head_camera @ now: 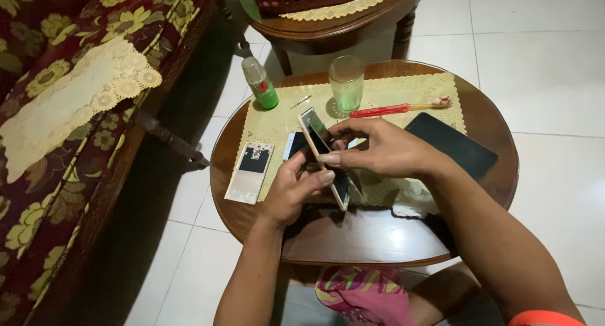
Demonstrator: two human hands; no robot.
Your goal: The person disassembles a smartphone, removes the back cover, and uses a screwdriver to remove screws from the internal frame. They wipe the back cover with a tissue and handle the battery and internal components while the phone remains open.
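Both the left hand (295, 190) and right hand (381, 151) are closed around a tilted gold-edged, black-screened smartphone (322, 156) above the round wooden table (353, 234).

Open wood along the near edge of the table (353, 238) (bare right up to the rim). Far side crowded: green bottle (261, 84), glass (346, 83), red toothbrush (398, 108). Blocked left by the back cover (250, 172), right by the dark tablet (451, 143).

Both hands meet, left hand (291, 190) and right hand (384, 151) fingers pinching.
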